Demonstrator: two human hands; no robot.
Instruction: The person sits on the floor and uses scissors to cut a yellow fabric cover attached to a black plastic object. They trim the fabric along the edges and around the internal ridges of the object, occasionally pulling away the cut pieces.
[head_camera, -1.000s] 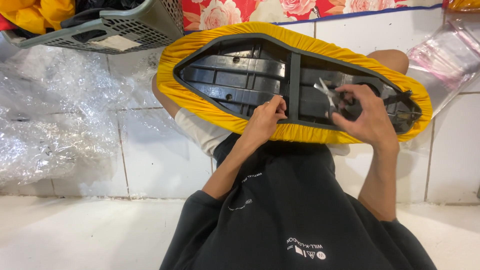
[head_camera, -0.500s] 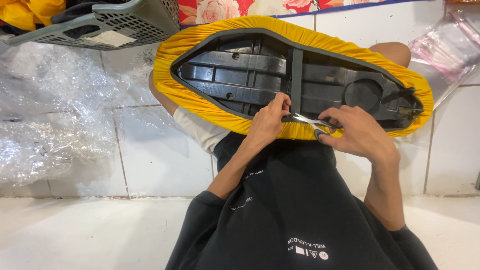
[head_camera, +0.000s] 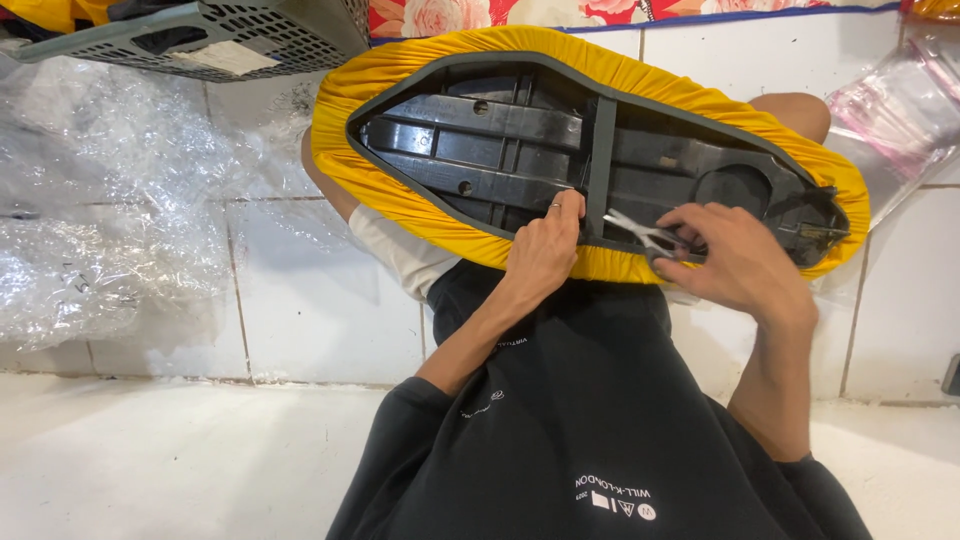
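An upside-down seat base of black plastic lies across my lap, wrapped in a gathered yellow fabric cover. A black strap crosses its underside. My left hand pinches the cover's near edge just left of the strap. My right hand holds small metal scissors, blades pointing left toward the strap at the cover's near edge.
A grey perforated basket with yellow fabric sits at the top left. Crinkled clear plastic sheeting covers the white tiled floor on the left. A clear bag lies at the right, floral cloth at the top.
My right hand brought the scissors from over the seat's right part down to the near edge by the strap. My left hand stayed on the cover's edge.
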